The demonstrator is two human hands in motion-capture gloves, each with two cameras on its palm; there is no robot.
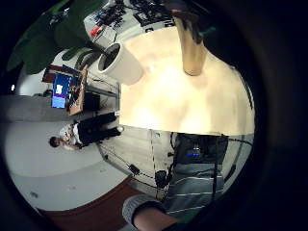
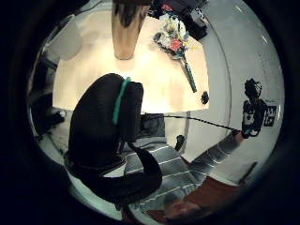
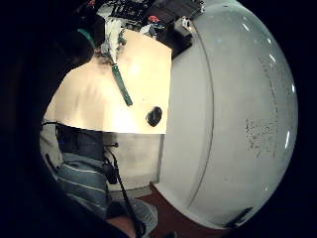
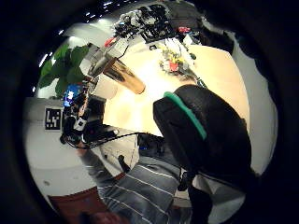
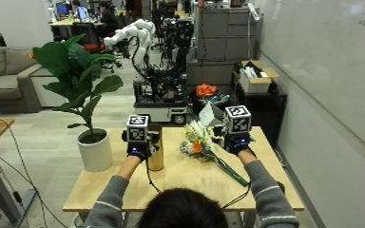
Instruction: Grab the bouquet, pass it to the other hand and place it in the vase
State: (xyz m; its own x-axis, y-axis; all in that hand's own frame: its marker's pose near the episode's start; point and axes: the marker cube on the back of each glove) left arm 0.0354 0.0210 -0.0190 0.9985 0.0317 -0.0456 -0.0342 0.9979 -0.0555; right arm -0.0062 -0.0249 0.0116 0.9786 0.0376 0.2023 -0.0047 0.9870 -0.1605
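Note:
The bouquet (image 5: 198, 141) of pale and orange flowers lies on the wooden table (image 5: 182, 183), its green wrapped stem (image 5: 231, 173) pointing to the front right. A tall gold vase (image 5: 155, 153) stands upright to its left. My left hand (image 5: 138, 148) hovers beside the vase and holds nothing. To the right of the flowers, my right hand (image 5: 238, 142) is raised above the stem, also holding nothing. The left thumb side palm view shows the bouquet (image 2: 173, 37) and the vase (image 2: 124, 33) apart on the table. The right little finger side palm view shows the stem (image 3: 121, 84).
A white pot (image 5: 97, 153) with a large-leaved plant stands at the table's left edge. A small black object (image 3: 154, 116) lies near the front right corner. A white wall runs along the right side. Equipment racks stand behind the table.

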